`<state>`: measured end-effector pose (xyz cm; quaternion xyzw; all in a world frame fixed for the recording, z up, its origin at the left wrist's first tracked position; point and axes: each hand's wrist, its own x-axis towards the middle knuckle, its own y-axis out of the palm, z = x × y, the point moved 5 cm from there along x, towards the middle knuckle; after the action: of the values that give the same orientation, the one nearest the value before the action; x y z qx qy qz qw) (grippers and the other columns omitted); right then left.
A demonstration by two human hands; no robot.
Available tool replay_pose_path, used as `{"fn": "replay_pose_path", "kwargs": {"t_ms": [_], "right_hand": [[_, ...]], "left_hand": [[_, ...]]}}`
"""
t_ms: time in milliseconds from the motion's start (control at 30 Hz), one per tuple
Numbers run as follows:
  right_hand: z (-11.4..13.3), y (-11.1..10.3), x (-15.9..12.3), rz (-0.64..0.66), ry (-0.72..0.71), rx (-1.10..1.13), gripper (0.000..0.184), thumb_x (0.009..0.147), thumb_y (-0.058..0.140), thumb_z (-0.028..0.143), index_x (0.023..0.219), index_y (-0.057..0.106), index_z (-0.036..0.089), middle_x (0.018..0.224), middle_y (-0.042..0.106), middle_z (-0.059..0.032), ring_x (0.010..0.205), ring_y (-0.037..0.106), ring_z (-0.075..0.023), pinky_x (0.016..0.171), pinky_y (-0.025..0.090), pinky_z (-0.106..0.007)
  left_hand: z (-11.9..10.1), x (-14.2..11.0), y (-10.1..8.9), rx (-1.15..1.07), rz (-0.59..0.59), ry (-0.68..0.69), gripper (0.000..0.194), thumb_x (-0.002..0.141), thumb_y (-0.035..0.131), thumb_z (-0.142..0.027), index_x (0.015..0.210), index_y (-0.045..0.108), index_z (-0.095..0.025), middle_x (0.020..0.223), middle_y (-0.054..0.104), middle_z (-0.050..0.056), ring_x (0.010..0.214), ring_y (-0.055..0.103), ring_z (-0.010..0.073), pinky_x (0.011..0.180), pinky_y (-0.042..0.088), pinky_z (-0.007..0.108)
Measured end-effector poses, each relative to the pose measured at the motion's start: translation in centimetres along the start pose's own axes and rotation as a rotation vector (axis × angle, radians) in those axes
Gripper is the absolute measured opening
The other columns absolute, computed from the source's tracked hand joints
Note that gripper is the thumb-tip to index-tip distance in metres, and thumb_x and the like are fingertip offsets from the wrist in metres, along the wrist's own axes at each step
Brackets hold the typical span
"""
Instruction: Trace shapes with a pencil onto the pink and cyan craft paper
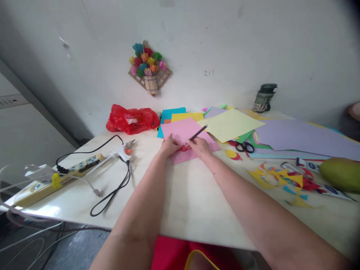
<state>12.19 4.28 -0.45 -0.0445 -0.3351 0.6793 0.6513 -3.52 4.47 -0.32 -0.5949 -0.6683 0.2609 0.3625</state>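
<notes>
A pink paper sheet (184, 127) lies at an angle on the table, with faint pencil outlines near its front edge. My left hand (169, 145) rests on it, thumb and fingertips holding a small red paper piece (184, 148) against the sheet. In my right hand (199, 146) is a dark pencil (199, 132), gripped in a writing hold with its tip down by the red piece. The fingers partly cover that piece. A yellow paper circle (231, 154) overlapping a red one lies right of the pink sheet, near black-handled scissors (244, 147).
Left stand a power strip (81, 165), a glue gun (123, 152) with its cord, and a red plastic bag (132, 119). Coloured sheets (233, 123) spread behind and right. Paper scraps (275, 176), glue tubes (333, 191), a green mango-like fruit (343, 174) and a dark bottle (264, 98) are right.
</notes>
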Motion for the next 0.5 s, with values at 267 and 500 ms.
{"fn": "replay_pose_path", "kwargs": {"t_ms": [267,500], "right_hand": [[-0.2,0.2,0.1,0.011,0.026,0.027,0.028,0.078,0.047,0.041,0.082,0.064,0.020,0.074,0.068,-0.0043,0.074,0.064,-0.0148,0.067,0.047,-0.024],[0.4,-0.1,0.0,0.003,0.046,-0.025,0.026,0.078,0.048,0.040,0.081,0.064,0.020,0.074,0.069,-0.0047,0.075,0.064,-0.0154,0.069,0.047,-0.025]], "left_hand": [[-0.7,-0.6,-0.5,0.175,0.003,0.047,0.043,0.066,0.063,-0.040,0.106,0.053,-0.025,0.140,0.028,0.008,0.128,0.020,0.0269,0.102,0.012,0.045],[-1.5,-1.3,-0.8,0.199,0.169,0.084,0.022,0.069,0.054,-0.022,0.087,0.064,-0.031,0.139,0.030,-0.005,0.130,0.011,0.0278,0.102,0.001,0.051]]}}
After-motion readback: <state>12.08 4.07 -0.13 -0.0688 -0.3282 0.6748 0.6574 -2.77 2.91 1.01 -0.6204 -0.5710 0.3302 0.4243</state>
